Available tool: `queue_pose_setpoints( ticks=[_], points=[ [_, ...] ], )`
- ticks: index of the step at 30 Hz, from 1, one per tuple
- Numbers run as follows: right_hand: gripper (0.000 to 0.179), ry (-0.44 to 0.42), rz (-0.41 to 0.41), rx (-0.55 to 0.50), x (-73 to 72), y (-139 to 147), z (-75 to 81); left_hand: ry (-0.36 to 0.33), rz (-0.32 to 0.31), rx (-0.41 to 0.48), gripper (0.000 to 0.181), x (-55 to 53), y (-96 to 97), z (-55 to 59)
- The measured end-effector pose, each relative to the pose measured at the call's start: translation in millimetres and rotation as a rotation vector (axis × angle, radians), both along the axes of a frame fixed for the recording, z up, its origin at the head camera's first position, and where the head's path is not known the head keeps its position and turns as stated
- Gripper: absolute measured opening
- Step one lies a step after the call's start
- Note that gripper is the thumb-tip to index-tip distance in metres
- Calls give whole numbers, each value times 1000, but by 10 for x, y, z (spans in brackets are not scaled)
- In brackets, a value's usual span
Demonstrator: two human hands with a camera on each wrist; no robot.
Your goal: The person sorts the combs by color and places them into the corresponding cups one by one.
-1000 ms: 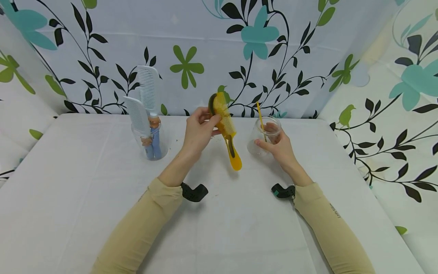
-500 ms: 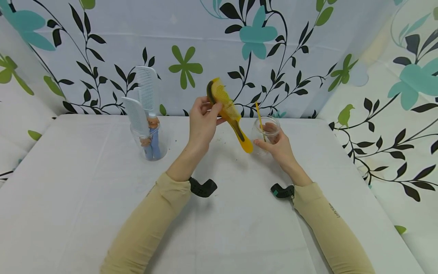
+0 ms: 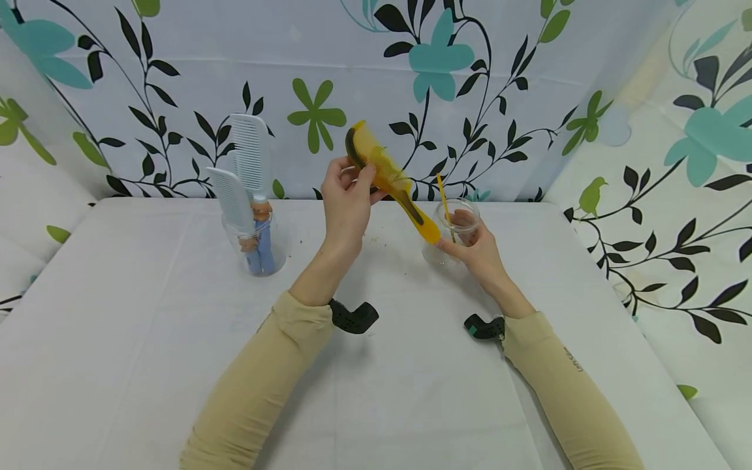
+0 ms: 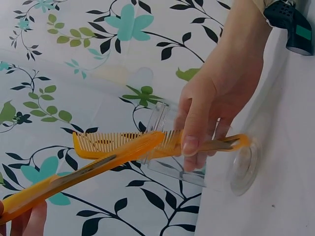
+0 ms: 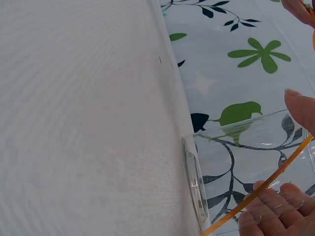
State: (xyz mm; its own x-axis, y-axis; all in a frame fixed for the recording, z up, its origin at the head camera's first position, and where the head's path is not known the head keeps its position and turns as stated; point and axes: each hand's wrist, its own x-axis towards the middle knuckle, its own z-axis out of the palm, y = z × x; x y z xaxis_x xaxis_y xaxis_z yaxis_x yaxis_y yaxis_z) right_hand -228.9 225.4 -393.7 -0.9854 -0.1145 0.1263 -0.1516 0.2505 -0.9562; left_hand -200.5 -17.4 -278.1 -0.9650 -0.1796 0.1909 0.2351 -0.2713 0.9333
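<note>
My left hand (image 3: pixel 345 205) pinches a yellow-orange comb (image 3: pixel 390 175) with a dark stripe by its toothed end, above the table. The comb slants, its handle end pointing down and right toward the jar. My right hand (image 3: pixel 484 258) grips a clear jar (image 4: pixel 244 167) standing upright on the table. Inside leans a second orange comb (image 4: pixel 101 153), handle down and teeth above the rim; the head view shows it edge-on as a thin strip. In the left wrist view, the held comb's handle overlaps the standing comb. Fingers (image 5: pixel 268 209) show through the jar wall in the right wrist view.
At the left, another clear jar (image 3: pixel 281 251) holds two pale combs (image 3: pixel 250 153) whose lower parts look like small blue-clothed figures. Small dark specks lie on the white table (image 3: pixel 147 326). A patterned cloth (image 3: pixel 352 39) hangs along the far table edge.
My left hand has lifted the comb and tilted it, swinging its handle end up and right to beside the right thumb at the jar. My right hand and the jar stay in place.
</note>
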Motion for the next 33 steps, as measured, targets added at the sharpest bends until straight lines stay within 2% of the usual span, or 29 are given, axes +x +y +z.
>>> queue_pose_setpoints(
  ticks=[7, 11, 17, 23, 27, 33],
  points=[
    [73, 26, -13, 18, -4, 16, -12, 17, 15, 44, 25, -33, 50, 35],
    [73, 30, -17, 16, -5, 13, -12, 30, 35, 41, 25, -54, 53, 59],
    [73, 18, -11, 11, -5, 2, 4, 49, 67, 44, 27, -89, 49, 87],
    [73, -6, 4, -7, -15, -3, 10, 51, 89, 92, 27, -108, 88, 112],
    [73, -17, 7, 0, -25, 3, 17, 65, 100, 128, 26, -132, 142, 116],
    [72, -13, -2, 9, -19, 18, 6, 81, 96, 123, 25, -134, 225, 97]
  ],
)
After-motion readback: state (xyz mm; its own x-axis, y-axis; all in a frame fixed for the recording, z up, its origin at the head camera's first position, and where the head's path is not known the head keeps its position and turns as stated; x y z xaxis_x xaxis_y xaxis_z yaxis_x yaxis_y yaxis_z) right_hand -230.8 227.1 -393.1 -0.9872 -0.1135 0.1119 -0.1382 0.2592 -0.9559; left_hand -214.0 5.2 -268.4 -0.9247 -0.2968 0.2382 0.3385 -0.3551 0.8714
